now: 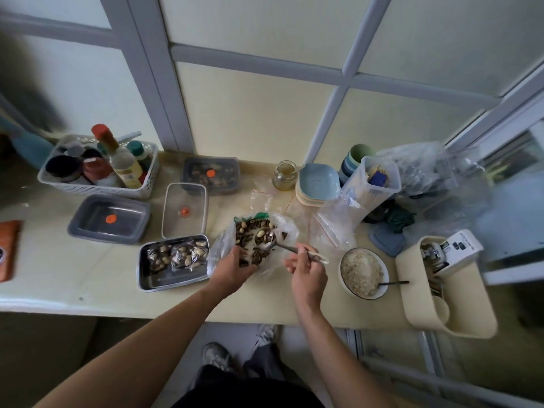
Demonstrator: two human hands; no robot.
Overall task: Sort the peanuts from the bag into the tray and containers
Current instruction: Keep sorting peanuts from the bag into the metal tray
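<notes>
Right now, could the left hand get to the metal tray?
Probably yes. The left hand grips the bag right beside the metal tray, and nothing stands between them; it would only need to let go.

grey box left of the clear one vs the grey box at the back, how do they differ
The left grey box looks empty; the back grey box holds brownish pieces. The left one sits in front of the white basket, the back one to its right. Both are rectangular with an orange dot.

The counter (pixel 88 278) bears a metal tray (pixel 140 269), bag (pixel 284 228), lidded containers (pixel 88 231), basket (pixel 97 188) and bowl (pixel 342 278).
</notes>
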